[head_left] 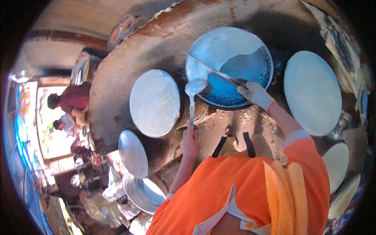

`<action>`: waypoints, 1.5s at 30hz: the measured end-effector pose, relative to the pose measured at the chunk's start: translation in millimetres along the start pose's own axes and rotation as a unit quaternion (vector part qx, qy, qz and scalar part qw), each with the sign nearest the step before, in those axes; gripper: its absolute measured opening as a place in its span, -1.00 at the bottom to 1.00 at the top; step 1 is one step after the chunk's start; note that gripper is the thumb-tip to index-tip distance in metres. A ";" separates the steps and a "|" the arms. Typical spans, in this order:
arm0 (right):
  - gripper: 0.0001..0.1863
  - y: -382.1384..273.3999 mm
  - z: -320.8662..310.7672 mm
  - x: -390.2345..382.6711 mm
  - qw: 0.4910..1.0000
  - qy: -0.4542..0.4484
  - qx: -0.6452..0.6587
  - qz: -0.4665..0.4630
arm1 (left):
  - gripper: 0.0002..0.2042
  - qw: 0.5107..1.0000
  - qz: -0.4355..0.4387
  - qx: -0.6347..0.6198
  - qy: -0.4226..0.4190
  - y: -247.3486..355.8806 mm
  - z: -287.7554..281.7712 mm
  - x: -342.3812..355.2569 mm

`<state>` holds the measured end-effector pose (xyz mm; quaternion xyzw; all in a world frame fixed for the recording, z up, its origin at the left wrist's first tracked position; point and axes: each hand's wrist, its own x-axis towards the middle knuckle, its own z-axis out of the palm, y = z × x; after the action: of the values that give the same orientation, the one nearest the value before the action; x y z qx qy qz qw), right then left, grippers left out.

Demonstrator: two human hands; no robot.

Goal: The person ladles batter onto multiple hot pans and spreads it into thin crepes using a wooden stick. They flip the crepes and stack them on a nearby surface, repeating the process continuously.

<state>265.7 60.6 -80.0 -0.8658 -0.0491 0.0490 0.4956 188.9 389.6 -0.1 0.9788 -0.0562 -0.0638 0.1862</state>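
Works over a wide round pan (254,74) in the upper middle of the frame, set in what looks like an earthen stove (113,86). Grips a long, thin stick (207,66) in the gloved right hand (254,94), with fingers curled around its near end and its tip slanting to the upper left across the pan. Holds a ladle (196,86) by the handle in the bare left hand (189,141), closed around it, with its bowl at the pan's lower-left rim; cannot tell whether touching or just above. Faces what looks like a pale layer (209,43) over the pan's upper left, against darker blue at its lower right.

Seems to be at the step of spreading or loosening that layer; cannot tell which. For the next move, probably needs to guide the stick low and evenly over the pan while holding the ladle clear of its path.

Has one large pale disc (154,103) left of the pan, a second pale disc (312,94) to the right, and a metal basin (131,192) at the lower left.
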 end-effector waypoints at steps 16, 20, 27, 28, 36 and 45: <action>-0.65 -119.4 199.5 -39.8 0.790 0.036 0.548 0.273 | -0.69 0.787 0.061 -0.609 -0.074 -18.9 -119.6 71.1; -0.78 -165.7 202.9 -56.3 0.708 0.225 0.591 0.313 | -0.70 0.783 0.015 -0.616 -0.085 -62.6 -122.3 50.4; -0.84 -128.2 263.6 -1.3 0.771 0.193 0.563 0.226 | -0.62 0.746 -0.062 -0.657 -0.088 -85.2 -114.3 -11.5; -0.84 -122.3 264.7 -10.5 0.814 0.226 0.503 0.184 | -0.61 0.746 -0.054 -0.658 -0.086 -88.8 -113.5 -20.8; -0.72 -150.8 205.0 -128.5 0.722 0.233 0.611 0.224 | -0.60 0.756 -0.086 -0.645 -0.070 -110.8 -122.2 -96.1; -0.71 -123.5 194.9 -50.5 0.832 0.249 0.444 0.219 | -0.67 0.737 -0.063 -0.657 -0.147 -71.7 -104.5 -44.1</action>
<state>185.2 282.4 -69.9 -0.5234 0.2940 -0.0442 0.7985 166.9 499.1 74.2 0.5933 0.0353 -0.2397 0.7677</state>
